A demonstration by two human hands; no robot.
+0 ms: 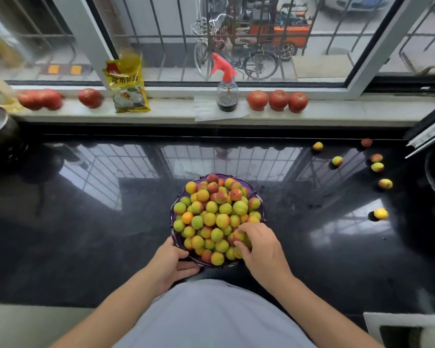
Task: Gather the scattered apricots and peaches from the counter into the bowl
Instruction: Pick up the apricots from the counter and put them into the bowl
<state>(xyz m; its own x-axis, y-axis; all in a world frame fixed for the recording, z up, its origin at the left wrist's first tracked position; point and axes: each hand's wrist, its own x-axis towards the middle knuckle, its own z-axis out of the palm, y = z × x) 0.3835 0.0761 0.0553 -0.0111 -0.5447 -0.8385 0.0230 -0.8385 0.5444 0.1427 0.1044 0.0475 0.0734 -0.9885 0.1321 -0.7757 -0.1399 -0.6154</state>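
Purple glass shows at the rim of the bowl (172, 223), which stands on the glossy black table (86, 222) just in front of the person and is heaped with small yellow-green and red-blushed fruit (212, 214). From the head view, the left hand (172, 263) holds the bowl's near-left edge, thumb on the rim and fingers (189, 268) curled beneath it. The right hand (260, 246) rests on the pile at the bowl's near-right side, its fingers bent around a reddish fruit (239, 236) there. Seven loose fruits lie well apart from the bowl at the table's far right: one yellow fruit (380, 214) nearest, one (385, 184) above it, a touching pair (377, 163), one (337, 161) to their left, and two by the back edge (317, 146) (366, 142). On the pale windowsill (362, 110) behind sit three tomatoes (278, 100) in a row, more tomatoes (40, 99) at the left, a yellow packet (128, 86) leaning upright, and a clear spray bottle (227, 92) with a red trigger on white paper.
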